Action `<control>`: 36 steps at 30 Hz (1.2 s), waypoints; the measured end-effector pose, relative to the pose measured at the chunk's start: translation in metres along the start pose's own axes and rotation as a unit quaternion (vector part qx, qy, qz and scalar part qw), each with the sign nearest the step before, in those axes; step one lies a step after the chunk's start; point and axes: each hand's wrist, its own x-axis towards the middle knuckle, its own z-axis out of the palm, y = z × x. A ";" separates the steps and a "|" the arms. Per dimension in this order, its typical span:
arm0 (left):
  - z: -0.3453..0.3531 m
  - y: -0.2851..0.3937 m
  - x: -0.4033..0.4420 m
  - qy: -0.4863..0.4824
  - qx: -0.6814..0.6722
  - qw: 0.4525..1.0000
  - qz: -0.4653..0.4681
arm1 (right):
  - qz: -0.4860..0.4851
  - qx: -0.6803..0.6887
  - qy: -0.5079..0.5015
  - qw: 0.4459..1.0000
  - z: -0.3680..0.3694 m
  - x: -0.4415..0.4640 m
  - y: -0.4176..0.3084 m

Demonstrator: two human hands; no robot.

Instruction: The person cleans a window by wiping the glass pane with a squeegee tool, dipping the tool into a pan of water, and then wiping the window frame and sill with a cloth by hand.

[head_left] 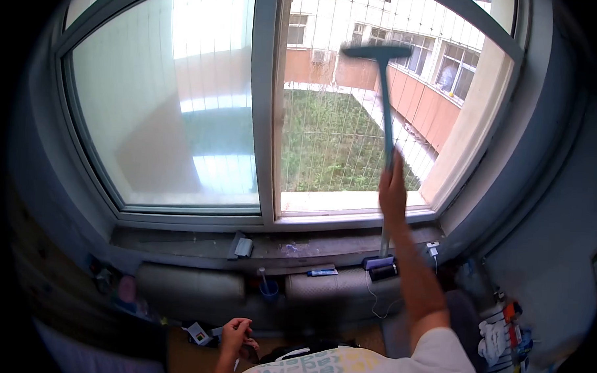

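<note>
My right hand (393, 198) is raised at the right half of the window, its fingers wrapped round the handle of a long-handled window squeegee (385, 101). The squeegee stands nearly upright, its wide dark head at the top, in front of the right window opening (320, 141). Whether the head touches a pane, I cannot tell. Low down by my shirt (345, 369), my left hand (236, 334) is closed with curled fingers; what it holds, if anything, is hidden. A small box (200, 334) lies just left of that hand.
A sliding window pane (163, 116) covers the left half. On the sill (309, 246) stands a grey holder (242, 247). Below are a toothpaste tube (322, 272), a blue cup (268, 290), a dark case (382, 272) and a white charger (432, 249) with a cable. Clothes (493, 341) hang at right.
</note>
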 end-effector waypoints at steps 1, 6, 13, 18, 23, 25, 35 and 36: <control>0.002 0.003 0.000 -0.005 0.001 1.000 0.004 | 0.060 0.012 -0.024 0.998 -0.007 0.046 -0.013; 0.005 -0.007 0.002 0.002 0.001 1.000 -0.001 | 0.034 -0.069 0.002 0.997 -0.014 0.179 -0.007; 0.002 -0.019 -0.005 0.008 0.012 1.000 -0.023 | -0.003 -0.143 -0.082 0.986 0.017 0.024 0.065; 0.000 -0.012 0.002 0.001 0.033 0.999 -0.030 | 0.135 -0.142 -0.243 0.950 0.000 -0.180 0.089; 0.009 0.003 0.013 -0.016 0.027 1.000 -0.005 | 0.146 -0.071 -0.172 0.972 -0.039 -0.140 0.058; 0.011 -0.002 0.011 -0.017 0.018 1.000 0.004 | 0.072 -0.058 -0.035 0.995 -0.035 -0.039 0.051; 0.024 -0.008 0.013 -0.013 0.011 1.000 0.023 | 0.006 -0.129 -0.005 0.992 -0.004 0.094 0.104; 0.023 -0.017 0.015 -0.014 0.019 0.999 0.022 | 0.056 -0.129 -0.061 0.988 0.003 0.054 0.115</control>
